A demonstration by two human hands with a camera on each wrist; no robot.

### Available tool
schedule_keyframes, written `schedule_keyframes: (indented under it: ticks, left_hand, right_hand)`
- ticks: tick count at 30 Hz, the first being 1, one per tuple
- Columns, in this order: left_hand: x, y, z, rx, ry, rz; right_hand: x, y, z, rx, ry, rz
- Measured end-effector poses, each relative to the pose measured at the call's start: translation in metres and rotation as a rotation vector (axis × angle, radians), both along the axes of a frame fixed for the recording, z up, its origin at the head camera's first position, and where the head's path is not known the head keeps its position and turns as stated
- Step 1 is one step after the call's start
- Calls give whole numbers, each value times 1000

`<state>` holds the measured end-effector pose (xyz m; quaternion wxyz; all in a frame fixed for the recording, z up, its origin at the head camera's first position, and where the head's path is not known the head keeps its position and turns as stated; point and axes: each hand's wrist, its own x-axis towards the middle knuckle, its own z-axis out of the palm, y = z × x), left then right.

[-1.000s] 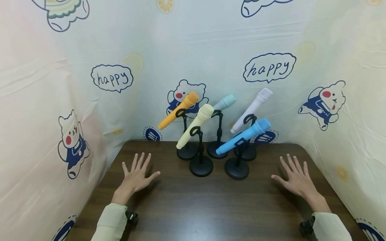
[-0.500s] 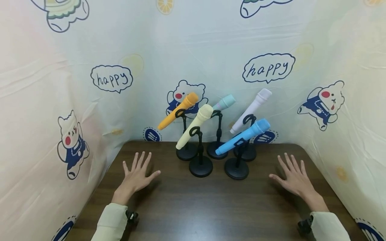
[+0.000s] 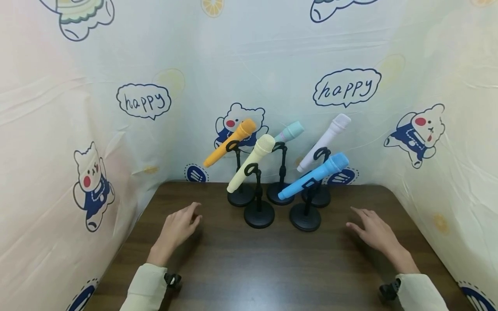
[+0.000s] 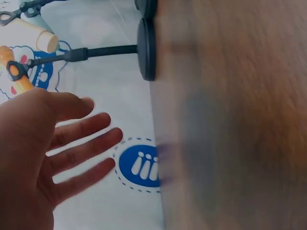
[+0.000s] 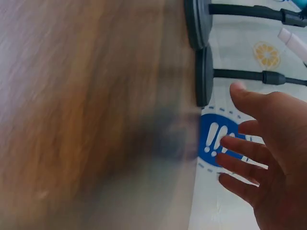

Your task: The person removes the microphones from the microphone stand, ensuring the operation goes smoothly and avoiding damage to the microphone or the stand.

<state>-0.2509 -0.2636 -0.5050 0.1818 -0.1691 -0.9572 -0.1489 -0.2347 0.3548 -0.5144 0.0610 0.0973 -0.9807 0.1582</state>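
My left hand (image 3: 177, 228) is over the table's left side, fingers relaxed and slightly bent, holding nothing. On the right, my right hand (image 3: 375, 231) hovers the same way, also without anything in it. Between them, toward the back, toy-like microphones lean in black stands: an orange microphone (image 3: 229, 143), a cream microphone (image 3: 250, 164), a teal microphone (image 3: 289, 131), a lilac microphone (image 3: 324, 142) and a blue microphone (image 3: 314, 176). In the left wrist view the orange microphone's stand (image 4: 110, 51) is just beyond the thumb. The right wrist view has the lilac microphone (image 5: 293, 44) beyond the right thumb.
The brown wooden table (image 3: 253, 268) carries the round black stand bases, grouped at its back middle. A pale printed cloth (image 3: 249, 56) with cartoon bears hangs behind and along both sides of the table.
Both hands have gone from fingers spread flat to relaxed and bent downward, wrists lifted and turned slightly inward. The microphones and stands have not moved.
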Motion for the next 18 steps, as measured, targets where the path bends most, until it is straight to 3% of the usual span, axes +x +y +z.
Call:
schedule_keyframes:
  ticks: [4,10,18]
  left_hand:
    - [3,14,9,13,82,-36]
    - [6,43,24,53,151,-103]
    - [8,85,40,105,165,-205]
  right_hand:
    - [-1,-12,8,-66,6,2]
    - [-4,-30,22,-180,32,36]
    - [-6,-60,33,-280,63,113]
